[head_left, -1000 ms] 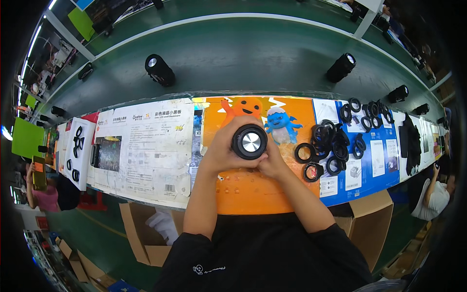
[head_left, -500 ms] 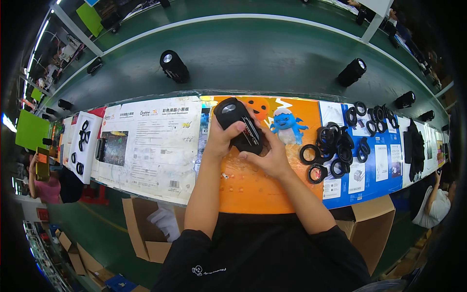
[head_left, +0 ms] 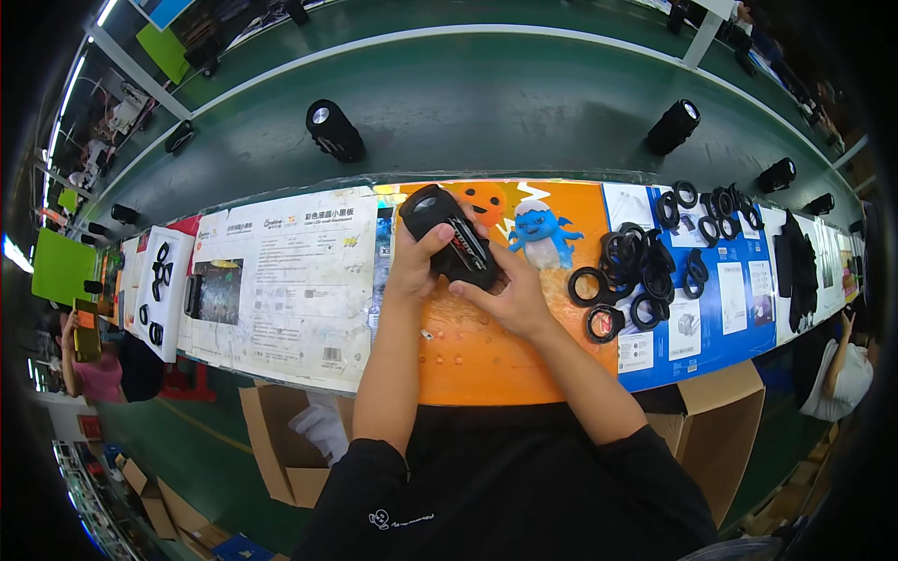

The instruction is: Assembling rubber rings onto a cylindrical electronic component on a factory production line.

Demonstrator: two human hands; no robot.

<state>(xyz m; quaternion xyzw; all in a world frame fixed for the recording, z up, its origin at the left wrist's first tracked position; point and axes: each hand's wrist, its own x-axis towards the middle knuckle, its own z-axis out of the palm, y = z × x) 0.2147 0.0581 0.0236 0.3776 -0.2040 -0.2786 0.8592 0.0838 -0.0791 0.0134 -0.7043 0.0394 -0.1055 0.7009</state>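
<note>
Between my two hands I hold a black cylindrical speaker (head_left: pixel 456 245) above the orange part of the bench. It is tilted, its round end cap up and to the left, its printed side toward me. My left hand (head_left: pixel 415 262) grips the left side, thumb laid across the body near the top. My right hand (head_left: pixel 513 292) closes round the lower right end, thumb at the bottom edge. Some fingers of both hands are hidden behind the speaker. To the right of my right hand lies a heap of black plastic rings (head_left: pixel 639 266).
Similar black speakers stand beyond the bench on the green conveyor belt (head_left: pixel 505 112), one speaker (head_left: pixel 335 131) left and one speaker (head_left: pixel 673 128) right. A white tray (head_left: pixel 176 299) holds black parts. Open cartons (head_left: pixel 281 449) sit below the bench edge. Other people work at both sides.
The speaker has shifted slightly left and tilted a little more, both hands moving with it. My grip stays the same. The view has turned slightly.
</note>
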